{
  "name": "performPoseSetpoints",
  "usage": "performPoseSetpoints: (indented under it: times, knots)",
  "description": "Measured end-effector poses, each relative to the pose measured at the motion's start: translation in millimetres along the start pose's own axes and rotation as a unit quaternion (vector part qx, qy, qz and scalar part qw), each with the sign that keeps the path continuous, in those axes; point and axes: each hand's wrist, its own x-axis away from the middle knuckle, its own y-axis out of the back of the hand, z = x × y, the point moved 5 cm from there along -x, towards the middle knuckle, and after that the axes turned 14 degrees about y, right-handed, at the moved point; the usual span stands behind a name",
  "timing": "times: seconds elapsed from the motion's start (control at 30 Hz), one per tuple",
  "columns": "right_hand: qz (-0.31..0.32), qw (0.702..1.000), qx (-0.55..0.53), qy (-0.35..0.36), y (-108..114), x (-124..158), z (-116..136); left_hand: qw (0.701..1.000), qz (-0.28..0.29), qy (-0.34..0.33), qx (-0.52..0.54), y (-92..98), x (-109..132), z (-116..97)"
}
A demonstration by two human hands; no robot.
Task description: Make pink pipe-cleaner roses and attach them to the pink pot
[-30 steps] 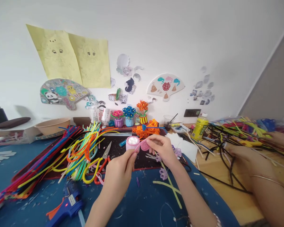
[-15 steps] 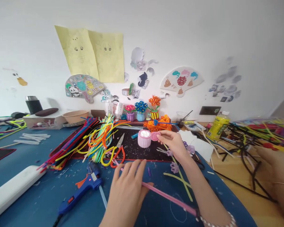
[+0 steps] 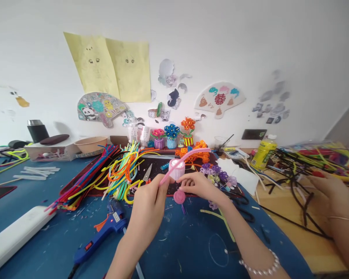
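Note:
My left hand (image 3: 149, 199) pinches a pink pipe cleaner (image 3: 189, 154), which slants up and to the right across the front of a small pink ribbed pot (image 3: 177, 170) with a white filling. Close by, the fingers of my right hand (image 3: 199, 186) are pinched on a flat pink pipe-cleaner coil (image 3: 179, 196), held just in front of the pot. The two hands almost meet. Behind my left hand lie scissors (image 3: 147, 173), their handles partly covered. A blue hot glue gun (image 3: 104, 228) rests on the mat to the left of that hand.
Bundles of coloured pipe cleaners (image 3: 123, 166) cover the left of the dark mat. Purple pipe-cleaner flowers (image 3: 218, 174) and white paper (image 3: 244, 178) lie right. Finished flower pots (image 3: 171, 137) stand at the wall. Another person's hand (image 3: 331, 190) is at far right among black pipe cleaners.
My left hand has risen and closed on the pink pipe cleaner, which has swung from pointing down-right to up-right. My right hand has brought the coil left and down, from beside the pot to its front.

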Motion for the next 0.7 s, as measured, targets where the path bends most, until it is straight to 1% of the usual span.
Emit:
performPoseSetpoints:
  times: [0.07,0.17,0.23,0.27,0.33,0.37,0.5,0.57,0.63,0.7]
  knots:
    - [-0.039,0.999,0.007,0.029,3.1,-3.6,6.0,0.999,0.027,0.005,0.024,1.3,-14.2,-7.6]
    - [-0.118,0.988,-0.019,0.097,13.9,-6.8,22.6,0.993,0.109,0.030,0.031,-11.4,-29.0,-8.6]
    - [-0.207,0.962,-0.065,0.166,25.2,-4.1,35.6,0.986,0.159,0.052,0.013,-24.0,-33.1,-5.6]
    - [-0.240,0.950,-0.075,0.185,29.4,-2.0,39.9,0.983,0.176,0.060,0.003,-29.6,-33.9,-4.2]
    - [-0.291,0.934,-0.074,0.194,35.2,2.3,44.1,0.978,0.195,0.069,-0.014,-38.4,-34.2,-2.6]
    - [-0.306,0.930,-0.066,0.190,36.7,3.9,44.9,0.977,0.200,0.071,-0.018,-41.3,-34.0,-2.3]
    - [-0.358,0.914,-0.038,0.188,42.0,7.9,47.8,0.970,0.230,0.077,-0.036,-47.0,-33.6,-1.0]
    - [-0.374,0.908,-0.051,0.182,44.3,7.7,48.2,0.962,0.258,0.070,-0.047,-48.6,-34.1,-2.5]
    - [-0.357,0.915,-0.090,0.165,43.6,4.5,46.5,0.958,0.283,0.041,-0.032,-50.0,-36.1,-9.4]
    - [-0.320,0.928,-0.125,0.147,40.5,0.7,44.3,0.962,0.272,0.007,0.011,-49.6,-41.5,-21.1]
